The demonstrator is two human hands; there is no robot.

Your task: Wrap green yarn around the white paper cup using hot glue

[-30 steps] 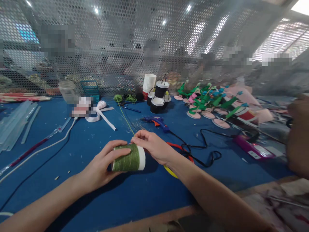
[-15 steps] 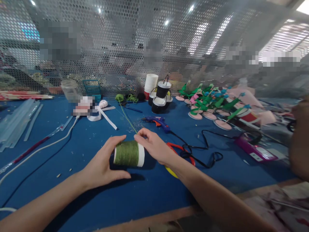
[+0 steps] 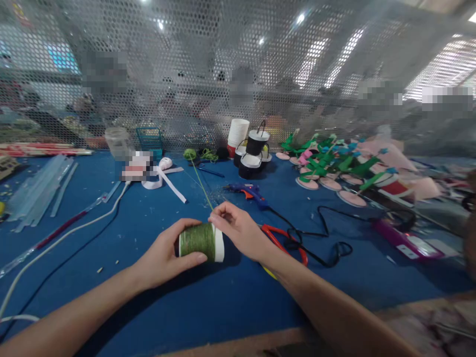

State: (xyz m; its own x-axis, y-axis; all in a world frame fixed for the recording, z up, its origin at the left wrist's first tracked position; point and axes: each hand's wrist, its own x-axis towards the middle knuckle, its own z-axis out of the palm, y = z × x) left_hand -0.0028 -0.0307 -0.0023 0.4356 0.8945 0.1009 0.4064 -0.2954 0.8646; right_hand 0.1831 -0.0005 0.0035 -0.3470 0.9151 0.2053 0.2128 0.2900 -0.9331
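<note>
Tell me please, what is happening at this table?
A person works at a blue table. The left hand grips a white cup held sideways, mostly covered with green cord. The right hand pinches the cord beside the cup; the strand runs to a green ball farther back. A blue glue gun lies behind the hands.

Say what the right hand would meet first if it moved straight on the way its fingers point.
Most likely the green-wrapped cup: the right hand points leftward, pinching the green cord just above the cup's white rim. The left hand, holding the cup, lies beyond it.
</note>
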